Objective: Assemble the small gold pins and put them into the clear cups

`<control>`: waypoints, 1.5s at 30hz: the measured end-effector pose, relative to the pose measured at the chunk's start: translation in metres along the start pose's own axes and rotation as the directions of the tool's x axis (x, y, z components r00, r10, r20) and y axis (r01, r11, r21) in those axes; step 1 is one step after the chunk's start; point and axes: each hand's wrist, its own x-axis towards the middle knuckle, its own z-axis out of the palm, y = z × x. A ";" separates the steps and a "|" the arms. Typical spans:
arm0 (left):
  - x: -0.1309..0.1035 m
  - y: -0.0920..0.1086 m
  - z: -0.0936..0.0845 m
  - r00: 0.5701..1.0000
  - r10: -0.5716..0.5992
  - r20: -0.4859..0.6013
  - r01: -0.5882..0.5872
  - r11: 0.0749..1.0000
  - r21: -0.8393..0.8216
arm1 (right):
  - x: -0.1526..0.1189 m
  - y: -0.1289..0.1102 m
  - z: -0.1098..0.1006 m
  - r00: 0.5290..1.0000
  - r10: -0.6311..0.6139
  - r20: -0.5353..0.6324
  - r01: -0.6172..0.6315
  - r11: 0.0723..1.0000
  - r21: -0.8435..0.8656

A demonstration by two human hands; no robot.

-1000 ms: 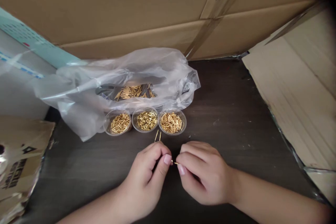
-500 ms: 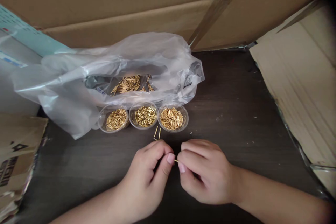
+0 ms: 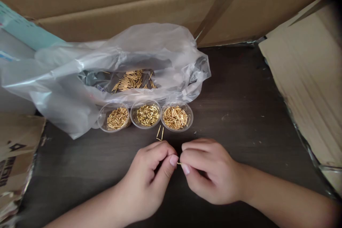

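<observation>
Between the fingertips of both hands runs a thin gold metal pin point(image 3: 179, 163), with only its short middle part showing. My left hand point(image 3: 153, 178) pinches one end between thumb and forefinger. From the other side my right hand point(image 3: 210, 171) pinches the other end the same way. Just beyond my left knuckles lie a few loose gold pins point(image 3: 162, 133) on the dark table. Behind them stand three clear round cups in a row: the left cup point(image 3: 100, 123), the middle cup point(image 3: 133, 121) and the right cup point(image 3: 190, 120), each holding many small gold pieces.
A crumpled clear plastic bag point(image 3: 53, 92) lies behind the cups, its opening showing longer gold pins point(image 3: 130, 80). A large cardboard box point(image 3: 120, 17) walls off the back. Cardboard point(image 3: 304, 78) stands at the right, and a printed carton point(image 3: 18, 149) at the left.
The view has shifted slightly, so the bag and cups sit a little higher in the picture. Both hands keep their pinch on the pin, close together, with hardly any movement.
</observation>
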 end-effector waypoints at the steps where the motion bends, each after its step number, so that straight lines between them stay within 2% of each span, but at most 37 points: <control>1: 0.000 0.000 -0.001 1.000 -0.001 0.006 0.001 1.000 -0.003 | 0.001 0.000 -0.001 1.000 0.006 0.009 -0.006 1.000 0.022; 7: 0.000 -0.001 -0.002 1.000 -0.006 0.017 0.006 1.000 -0.010 | 0.002 0.001 -0.002 0.999 0.028 0.041 -0.031 0.996 0.086; 21: 0.001 0.000 0.002 0.997 -0.001 -0.072 0.002 1.000 0.018 | -0.003 -0.001 0.002 0.999 0.035 0.013 -0.034 0.998 -0.049; 29: 0.001 0.001 0.003 0.998 0.010 -0.067 -0.008 1.000 0.028 | -0.005 -0.001 0.003 1.000 0.006 -0.020 -0.008 0.993 -0.119; 45: 0.001 0.000 0.003 0.998 0.011 -0.066 -0.010 1.000 0.016 | -0.003 -0.002 0.002 0.998 0.003 -0.063 -0.011 0.991 -0.135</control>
